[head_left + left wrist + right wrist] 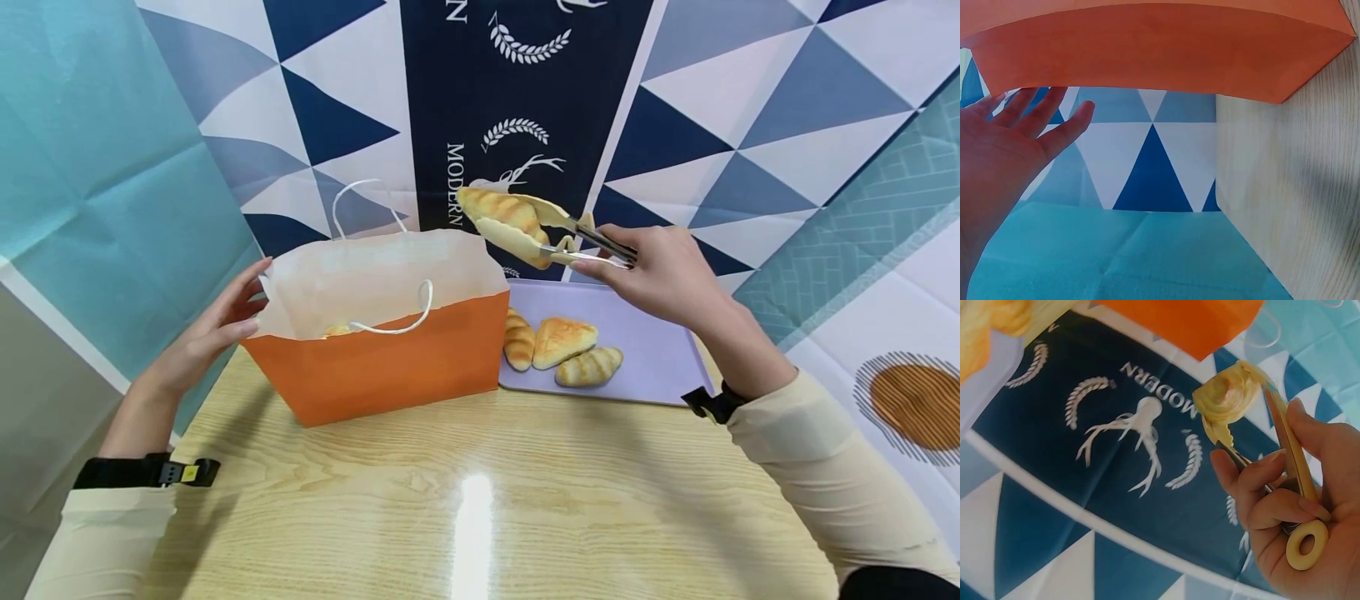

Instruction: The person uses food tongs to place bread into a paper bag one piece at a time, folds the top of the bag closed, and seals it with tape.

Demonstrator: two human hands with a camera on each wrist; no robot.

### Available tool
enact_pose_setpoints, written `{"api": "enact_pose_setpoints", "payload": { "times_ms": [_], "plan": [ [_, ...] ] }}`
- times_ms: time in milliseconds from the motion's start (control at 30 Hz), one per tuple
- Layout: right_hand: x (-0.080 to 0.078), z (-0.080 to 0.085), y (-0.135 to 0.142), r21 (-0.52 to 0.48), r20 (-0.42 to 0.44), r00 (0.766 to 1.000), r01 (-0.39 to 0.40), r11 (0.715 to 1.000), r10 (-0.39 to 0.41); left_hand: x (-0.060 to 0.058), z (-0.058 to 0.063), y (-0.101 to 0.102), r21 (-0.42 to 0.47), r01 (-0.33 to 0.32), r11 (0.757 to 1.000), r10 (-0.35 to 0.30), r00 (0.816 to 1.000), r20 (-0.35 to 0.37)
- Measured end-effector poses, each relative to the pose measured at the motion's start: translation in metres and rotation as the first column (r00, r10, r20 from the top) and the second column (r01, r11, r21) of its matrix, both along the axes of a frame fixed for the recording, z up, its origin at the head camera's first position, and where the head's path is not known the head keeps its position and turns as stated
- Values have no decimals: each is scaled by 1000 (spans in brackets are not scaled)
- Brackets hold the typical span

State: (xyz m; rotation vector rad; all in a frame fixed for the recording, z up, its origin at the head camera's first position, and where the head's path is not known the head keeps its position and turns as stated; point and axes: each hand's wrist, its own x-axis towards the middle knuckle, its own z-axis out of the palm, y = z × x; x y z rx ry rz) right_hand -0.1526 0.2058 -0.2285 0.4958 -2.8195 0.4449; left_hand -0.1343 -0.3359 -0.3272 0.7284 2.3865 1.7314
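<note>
My right hand (pixel 663 271) grips a pair of tongs (pixel 600 240), its fingers curled round the handles. A striped bread roll (pixel 501 210) is clamped between the cream tong heads, up above the tray and near the bag's right rim. In the right wrist view the roll (pixel 1225 394) shows end-on at the tong tips. An orange paper bag (pixel 390 367) with white handles stands upright with its mouth wide. Something yellowish (pixel 339 330) shows inside it, mostly hidden. My left hand (pixel 202 333) touches the bag's left rim, fingers extended; in the left wrist view its fingers (pixel 1063 128) are spread.
A lilac tray (pixel 652 358) lies right of the bag. On it are a striped roll (pixel 518 340), a triangular pastry (pixel 564 340) and a smaller pale roll (pixel 590 367). The wooden table (pixel 375 500) runs in front, with a patterned cloth (pixel 525 92) upright behind.
</note>
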Motion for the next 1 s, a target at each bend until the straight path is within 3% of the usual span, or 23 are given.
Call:
{"api": "enact_pose_setpoints", "payload": {
  "times_ms": [433, 1000],
  "plan": [
    [2, 10, -43, 4, 13, 991, -134, 991, 134, -1, -1, 0, -35, -19, 999, 20, 1000, 8],
    [3, 13, -94, 4, 4, 944, -330, 944, 330, -2, -1, 1, -22, -13, 1000, 13, 1000, 7]
  ]
}}
